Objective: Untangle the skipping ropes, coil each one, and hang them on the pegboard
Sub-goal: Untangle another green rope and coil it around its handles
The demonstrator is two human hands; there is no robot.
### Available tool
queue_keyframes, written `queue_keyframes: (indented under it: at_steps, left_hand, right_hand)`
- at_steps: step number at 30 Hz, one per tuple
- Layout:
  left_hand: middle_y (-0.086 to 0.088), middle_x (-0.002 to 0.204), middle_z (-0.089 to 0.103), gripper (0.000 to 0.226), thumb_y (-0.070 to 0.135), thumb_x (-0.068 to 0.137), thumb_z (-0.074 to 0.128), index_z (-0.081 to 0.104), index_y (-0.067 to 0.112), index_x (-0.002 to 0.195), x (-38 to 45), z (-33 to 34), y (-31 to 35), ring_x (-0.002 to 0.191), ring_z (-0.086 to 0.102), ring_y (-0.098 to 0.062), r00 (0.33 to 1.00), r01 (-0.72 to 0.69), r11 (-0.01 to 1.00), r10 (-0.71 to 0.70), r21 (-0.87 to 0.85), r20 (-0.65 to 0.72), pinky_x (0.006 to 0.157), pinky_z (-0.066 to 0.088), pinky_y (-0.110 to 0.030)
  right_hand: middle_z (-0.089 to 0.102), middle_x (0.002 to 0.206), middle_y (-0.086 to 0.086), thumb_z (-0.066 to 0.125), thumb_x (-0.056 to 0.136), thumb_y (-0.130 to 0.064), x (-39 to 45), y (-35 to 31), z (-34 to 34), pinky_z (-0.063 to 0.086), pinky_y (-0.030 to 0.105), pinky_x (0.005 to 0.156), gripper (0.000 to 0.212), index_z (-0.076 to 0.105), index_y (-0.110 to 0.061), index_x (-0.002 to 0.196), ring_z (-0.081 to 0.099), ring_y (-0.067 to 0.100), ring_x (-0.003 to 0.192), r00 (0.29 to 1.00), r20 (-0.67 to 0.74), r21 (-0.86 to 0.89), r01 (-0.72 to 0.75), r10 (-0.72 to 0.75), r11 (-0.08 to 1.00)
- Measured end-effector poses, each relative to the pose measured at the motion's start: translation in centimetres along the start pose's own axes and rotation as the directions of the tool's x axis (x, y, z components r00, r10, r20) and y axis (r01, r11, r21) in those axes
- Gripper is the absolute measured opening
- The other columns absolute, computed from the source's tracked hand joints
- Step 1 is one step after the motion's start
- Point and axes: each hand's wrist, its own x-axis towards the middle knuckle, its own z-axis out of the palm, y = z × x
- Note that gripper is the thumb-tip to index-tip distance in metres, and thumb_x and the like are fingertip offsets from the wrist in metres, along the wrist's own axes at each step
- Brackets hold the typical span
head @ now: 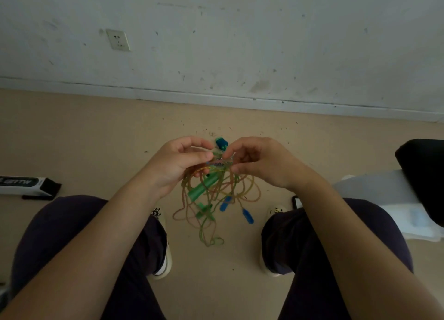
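While the ropes (pixel 213 194) hang in one tangle between the knees, above the floor (pixel 96 132), the left hand (pixel 177 163) pinches strands at the knot's top; a green handle (pixel 200 187) slants down-left just below; the right hand (pixel 259 161) pinches the same knot, equally near; blue handles (pixel 247 215) dangle lower right.

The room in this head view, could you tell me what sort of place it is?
Probably a plain, sparsely furnished indoor room: a scuffed white wall with a wall socket, a skirting board and a bare beige floor with scattered debris.
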Motion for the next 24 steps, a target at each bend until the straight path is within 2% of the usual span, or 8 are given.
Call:
queue_keyframes:
  at_steps: [6,9,12,14,16,18,21,24]
  left_hand:
    - [0.002,0.072,0.072,0.016,0.001,0.086,0.07,0.072,0.016,0.09,0.2,-0.3,-0.6,0.064,0.067,-0.011,0.999,-0.014,0.991,0.02,0.135,-0.045,0.059,0.053,-0.023]
    - [0.003,0.07,0.071,0.018,-0.002,0.087,0.069,0.07,0.016,0.085,0.6,-0.6,-1.0,0.064,0.067,-0.011,0.986,-0.027,0.962,0.07,0.272,-0.151,0.063,0.054,-0.025]
    - [0.003,0.084,0.072,0.016,0.007,0.089,0.069,0.07,0.022,0.087,0.9,-1.1,-1.2,0.07,0.069,-0.01,0.975,-0.017,0.892,0.115,0.451,-0.191,0.073,0.053,-0.03]
    - [0.009,0.103,0.068,0.008,0.029,0.094,0.064,0.071,0.031,0.096,0.8,-1.3,-1.1,0.09,0.066,-0.008,0.984,-0.027,0.77,0.131,0.637,-0.118,0.083,0.049,-0.031]
    - [0.013,0.12,0.059,0.023,0.06,0.089,0.057,0.068,0.043,0.101,0.4,-1.0,-0.9,0.111,0.056,-0.003,0.986,-0.138,0.68,0.162,0.721,0.035,0.095,0.043,-0.028]
    - [0.016,0.12,0.063,0.029,0.069,0.08,0.061,0.069,0.049,0.1,-0.2,0.0,-0.5,0.116,0.056,0.0,0.974,-0.214,0.817,0.134,0.536,0.185,0.098,0.044,-0.022]
    - [0.006,0.093,0.077,0.013,0.044,0.085,0.071,0.073,0.033,0.092,-0.5,1.1,-0.6,0.092,0.071,-0.006,0.956,-0.206,0.9,0.102,0.385,0.274,0.084,0.051,-0.018]
    - [-0.002,0.068,0.067,0.012,0.028,0.089,0.071,0.07,0.023,0.077,-0.2,0.7,-0.1,0.063,0.064,-0.007,0.978,-0.191,0.892,0.134,0.411,0.162,0.064,0.051,-0.017]
  right_hand:
    - [0.07,0.089,0.0,0.074,0.085,-0.012,0.0,0.1,0.3,0.056,0.036,0.084,0.013,0.073,-0.024,0.088,0.065,0.01,0.081,0.999,-0.051,-0.061,-0.015,0.012,0.998]
    - [0.06,0.103,-0.004,0.072,0.086,-0.016,0.3,0.4,0.2,0.05,0.032,0.094,0.021,0.066,-0.035,0.08,0.059,0.01,0.099,0.976,-0.211,-0.131,0.029,-0.057,0.991]
    - [0.068,0.092,-0.001,0.068,0.09,-0.014,0.2,0.7,-0.5,0.055,0.042,0.09,0.011,0.066,-0.024,0.085,0.066,0.017,0.09,0.955,-0.293,0.039,0.05,-0.037,0.998]
    - [0.07,0.076,-0.001,0.067,0.091,-0.011,0.1,0.7,-0.7,0.058,0.043,0.076,0.008,0.066,-0.018,0.088,0.068,0.021,0.074,0.96,-0.279,0.137,0.078,-0.037,0.988]
    - [0.067,0.069,-0.003,0.067,0.09,-0.007,0.1,0.4,-0.1,0.056,0.036,0.061,0.006,0.066,-0.012,0.088,0.063,0.019,0.06,0.97,-0.234,0.18,0.106,-0.062,0.978]
    - [0.068,0.071,0.002,0.069,0.088,-0.006,0.2,0.2,0.8,0.054,0.036,0.057,0.003,0.068,-0.008,0.089,0.06,0.02,0.057,0.982,-0.174,0.205,0.112,-0.076,0.972]
    - [0.067,0.075,0.012,0.07,0.088,-0.007,0.2,-0.1,1.4,0.05,0.036,0.059,0.004,0.071,-0.005,0.091,0.057,0.023,0.064,0.989,-0.131,0.216,0.099,-0.071,0.972]
    - [0.063,0.065,-0.008,0.074,0.085,-0.017,0.2,-0.2,0.7,0.042,0.018,0.056,0.007,0.073,-0.01,0.089,0.053,0.006,0.061,0.991,-0.137,0.117,0.022,-0.006,0.993]
